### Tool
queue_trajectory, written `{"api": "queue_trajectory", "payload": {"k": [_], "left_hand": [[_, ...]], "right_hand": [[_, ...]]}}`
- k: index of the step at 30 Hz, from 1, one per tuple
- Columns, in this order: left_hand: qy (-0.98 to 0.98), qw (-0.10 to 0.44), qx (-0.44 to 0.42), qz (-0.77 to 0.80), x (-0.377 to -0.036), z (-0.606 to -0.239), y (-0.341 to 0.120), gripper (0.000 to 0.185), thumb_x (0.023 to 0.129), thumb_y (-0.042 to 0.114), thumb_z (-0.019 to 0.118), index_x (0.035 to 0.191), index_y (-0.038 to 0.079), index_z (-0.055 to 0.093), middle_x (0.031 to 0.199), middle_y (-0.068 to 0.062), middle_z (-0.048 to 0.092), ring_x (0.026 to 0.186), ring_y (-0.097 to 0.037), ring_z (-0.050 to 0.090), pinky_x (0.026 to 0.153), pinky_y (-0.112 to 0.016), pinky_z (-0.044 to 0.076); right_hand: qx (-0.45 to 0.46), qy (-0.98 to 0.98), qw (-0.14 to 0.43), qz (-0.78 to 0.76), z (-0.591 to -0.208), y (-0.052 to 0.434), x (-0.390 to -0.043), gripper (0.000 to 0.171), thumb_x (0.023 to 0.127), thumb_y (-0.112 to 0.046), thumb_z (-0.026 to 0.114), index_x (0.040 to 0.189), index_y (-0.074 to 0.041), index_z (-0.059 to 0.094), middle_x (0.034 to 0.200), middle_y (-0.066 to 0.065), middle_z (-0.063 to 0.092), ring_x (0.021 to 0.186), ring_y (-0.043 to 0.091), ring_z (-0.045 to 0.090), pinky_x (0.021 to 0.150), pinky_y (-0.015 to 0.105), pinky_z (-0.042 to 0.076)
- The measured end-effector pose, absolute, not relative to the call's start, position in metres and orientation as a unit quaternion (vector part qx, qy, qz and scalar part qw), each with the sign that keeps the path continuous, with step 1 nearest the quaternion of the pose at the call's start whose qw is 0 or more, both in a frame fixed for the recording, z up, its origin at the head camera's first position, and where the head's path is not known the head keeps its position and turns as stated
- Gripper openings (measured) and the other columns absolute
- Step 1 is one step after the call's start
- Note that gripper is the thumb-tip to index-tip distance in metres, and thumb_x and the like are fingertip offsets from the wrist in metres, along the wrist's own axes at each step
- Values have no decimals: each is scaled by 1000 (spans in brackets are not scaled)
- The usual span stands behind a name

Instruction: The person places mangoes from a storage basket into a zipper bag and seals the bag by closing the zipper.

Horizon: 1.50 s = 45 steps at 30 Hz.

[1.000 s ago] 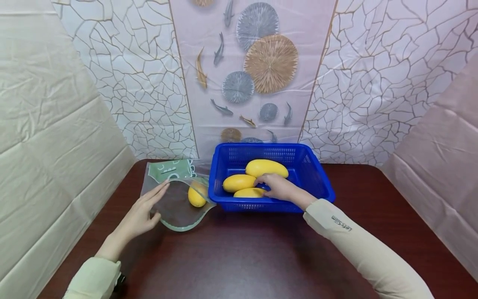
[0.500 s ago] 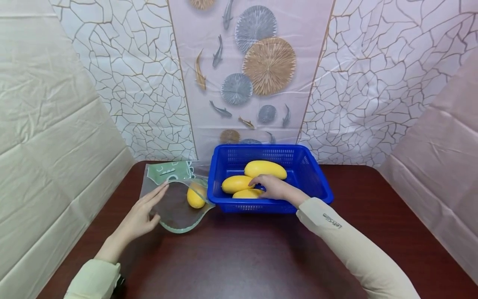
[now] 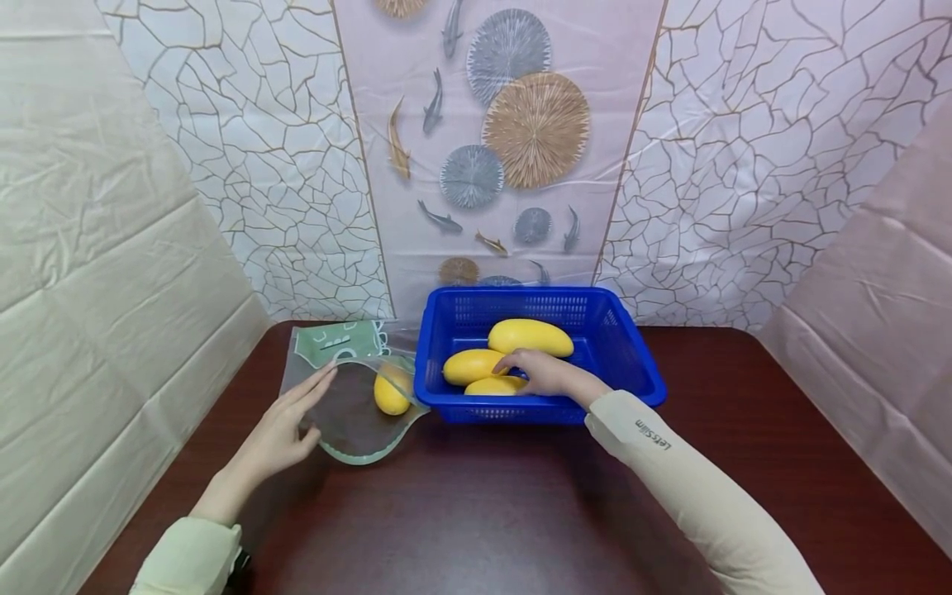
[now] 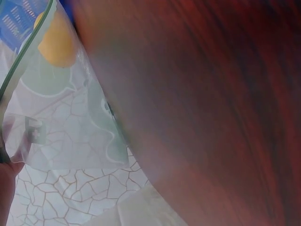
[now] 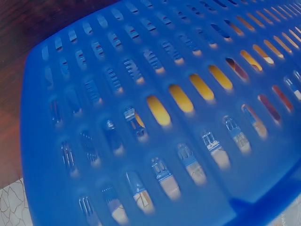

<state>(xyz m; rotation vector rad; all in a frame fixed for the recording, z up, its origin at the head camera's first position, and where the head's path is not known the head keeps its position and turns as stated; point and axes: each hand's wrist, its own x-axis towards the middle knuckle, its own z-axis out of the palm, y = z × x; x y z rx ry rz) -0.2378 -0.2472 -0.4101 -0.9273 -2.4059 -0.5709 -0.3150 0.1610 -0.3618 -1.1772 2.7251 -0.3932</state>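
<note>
In the head view my left hand (image 3: 275,434) reaches to the mouth of a clear plastic bag (image 3: 357,417) with green print, its fingers straight along the bag's upper edge and the thumb spread below. One yellow oval fruit (image 3: 391,397) lies in the bag; the left wrist view shows that fruit (image 4: 59,44) through the plastic. My right hand (image 3: 549,373) is down inside a blue basket (image 3: 446,398). Its curled fingers and thumb grip the right end of the front yellow fruit (image 3: 489,386), with fingertips overlapping the left fruit (image 3: 465,366). A larger yellow fruit (image 3: 530,337) lies behind.
The basket's slotted wall (image 5: 141,146) fills the right wrist view, with yellow fruit showing through the slots. A dark red-brown table (image 3: 476,512) extends in front of the bag and basket. A patterned cloth wall (image 3: 312,182) rises close behind them.
My right hand has shifted slightly left and its fingers have come farther over toward the left fruit. The left hand and the bag stay about where they were.
</note>
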Motion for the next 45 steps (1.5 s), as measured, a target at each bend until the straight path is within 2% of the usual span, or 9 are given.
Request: {"api": "queue_trajectory", "payload": {"k": [7,15,20,23,27,33,40,45], "left_hand": [[-881,246,-343,-215,-239,-410,-247,83,62,-13,62,141,1,41,146,-16,40,100,-17,44,53,-13,35],[-882,244,-342,-214,-240,-410,-246,85,64,-12,61,144,5,38,148,-14,39,100,-17,44,56,-15,36],[-881,245,-341,-216,-240,-411,-246,87,64,-11,60,145,8,37,148,-15,39,101,-17,44,55,-14,36],[-882,242,-342,-215,-239,-411,-246,87,64,-11,60,146,8,36,148,-15,38,101,-17,44,55,-14,36],[-882,240,-344,-214,-239,-411,-246,88,64,-12,61,145,8,36,149,-13,37,101,-16,44,55,-14,36],[-884,238,-343,-213,-239,-409,-247,88,64,-12,62,146,8,35,151,-11,36,101,-16,44,54,-15,36],[-881,244,-348,-209,-239,-410,-249,85,63,-13,62,143,3,39,150,-11,37,101,-16,44,55,-14,35],[-881,241,-351,-208,-239,-412,-249,85,63,-13,62,143,2,39,150,-12,37,102,-16,43,54,-13,35]], "right_hand": [[-408,901,83,-123,-366,159,-319,40,83,-1,65,123,0,59,125,15,60,119,32,52,101,42,43],[-400,903,107,-112,-368,158,-321,41,85,-3,63,126,-2,58,124,15,59,115,30,53,100,41,43],[-393,903,137,-104,-368,155,-323,47,86,-3,61,132,-2,51,131,16,54,123,32,48,106,44,37],[-387,904,151,-101,-369,154,-323,49,86,0,59,134,-3,48,133,16,53,123,32,47,105,45,37],[-389,904,151,-94,-371,154,-324,50,86,3,58,134,-3,47,130,16,54,118,31,50,103,44,39],[-373,909,157,-101,-370,152,-326,52,86,1,59,136,-4,46,138,15,50,129,33,43,109,46,33],[-376,909,151,-99,-370,150,-326,51,87,-7,62,136,-4,48,138,14,51,130,33,43,109,47,32],[-383,908,142,-93,-370,150,-327,51,86,-6,63,135,-4,49,136,14,52,128,32,45,109,46,33]]}}
